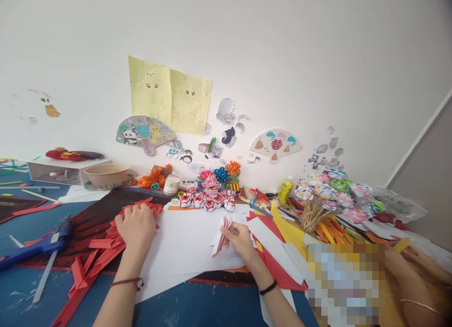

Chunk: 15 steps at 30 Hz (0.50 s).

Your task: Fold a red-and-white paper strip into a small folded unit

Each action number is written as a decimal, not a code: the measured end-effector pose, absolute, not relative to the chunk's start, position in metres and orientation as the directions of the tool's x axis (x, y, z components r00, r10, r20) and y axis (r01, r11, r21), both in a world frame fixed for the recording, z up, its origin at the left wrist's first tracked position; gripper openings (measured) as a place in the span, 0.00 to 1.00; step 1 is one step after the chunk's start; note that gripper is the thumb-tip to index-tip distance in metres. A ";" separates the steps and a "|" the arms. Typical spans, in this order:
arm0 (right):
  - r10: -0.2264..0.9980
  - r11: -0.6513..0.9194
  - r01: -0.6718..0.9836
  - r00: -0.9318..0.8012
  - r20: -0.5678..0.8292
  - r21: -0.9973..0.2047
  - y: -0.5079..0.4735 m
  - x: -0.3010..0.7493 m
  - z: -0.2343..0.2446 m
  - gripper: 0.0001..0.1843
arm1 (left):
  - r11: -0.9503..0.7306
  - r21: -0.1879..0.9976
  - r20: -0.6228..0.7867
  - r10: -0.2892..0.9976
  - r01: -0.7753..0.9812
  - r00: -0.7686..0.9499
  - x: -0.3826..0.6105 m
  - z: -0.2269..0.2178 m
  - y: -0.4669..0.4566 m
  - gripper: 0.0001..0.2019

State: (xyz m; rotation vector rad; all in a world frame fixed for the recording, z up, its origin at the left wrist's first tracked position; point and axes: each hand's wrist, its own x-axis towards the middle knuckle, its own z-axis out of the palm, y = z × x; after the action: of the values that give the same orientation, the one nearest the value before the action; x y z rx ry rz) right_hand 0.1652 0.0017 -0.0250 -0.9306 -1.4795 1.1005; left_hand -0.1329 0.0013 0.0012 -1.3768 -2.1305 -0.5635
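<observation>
My left hand [136,227] rests knuckles-up on a heap of red paper strips [106,242], its fingers curled into the pile; whether it grips a strip is hidden. My right hand [240,240] pinches a folded white-and-red paper piece [221,235] over a large white sheet [187,247]. A row of small red-and-white paper flowers [208,201] lies just beyond the sheet.
A blue glue gun [38,246] lies at the left. A paper bowl [106,174], a glue bottle [285,190], paper flower bunches on sticks [325,195] and coloured paper sheets [282,237] crowd the back and right. Another person's hands [416,261] work at the right.
</observation>
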 end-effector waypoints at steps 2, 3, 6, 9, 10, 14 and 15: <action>0.947 0.278 0.007 -0.171 0.273 -0.961 0.002 0.165 -0.025 0.21 | 0.381 0.045 0.630 0.707 0.924 -0.322 -0.133 0.000 0.003 0.16; 0.947 0.276 0.008 -0.171 0.271 -0.961 0.002 0.165 -0.025 0.22 | 0.373 0.037 0.624 0.716 0.927 -0.313 -0.133 -0.001 0.004 0.16; 0.946 0.279 0.011 -0.175 0.273 -0.960 0.003 0.166 -0.026 0.22 | 0.345 0.007 0.590 0.756 0.938 -0.283 -0.134 -0.002 0.004 0.14; 0.946 0.281 0.012 -0.172 0.275 -0.960 0.004 0.166 -0.027 0.22 | 0.316 -0.015 0.558 0.790 0.949 -0.254 -0.135 0.000 0.004 0.13; 0.947 0.278 0.011 -0.167 0.273 -0.960 0.005 0.166 -0.028 0.22 | 0.306 -0.015 0.566 0.788 0.952 -0.244 -0.134 0.002 0.003 0.13; 0.948 0.276 0.006 -0.167 0.271 -0.961 0.004 0.165 -0.027 0.21 | 0.181 0.050 0.634 0.754 0.982 -0.172 -0.112 0.012 0.004 0.13; 0.946 0.278 0.005 -0.173 0.273 -0.960 0.003 0.165 -0.027 0.21 | 0.108 0.087 0.618 0.774 0.990 -0.138 -0.102 0.013 0.005 0.13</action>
State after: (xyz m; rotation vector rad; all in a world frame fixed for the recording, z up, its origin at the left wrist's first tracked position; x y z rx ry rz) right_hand 0.1646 0.0035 -0.0266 -0.9328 -1.4747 1.1029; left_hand -0.1021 0.0045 0.0130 -1.7166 -1.9724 -0.6916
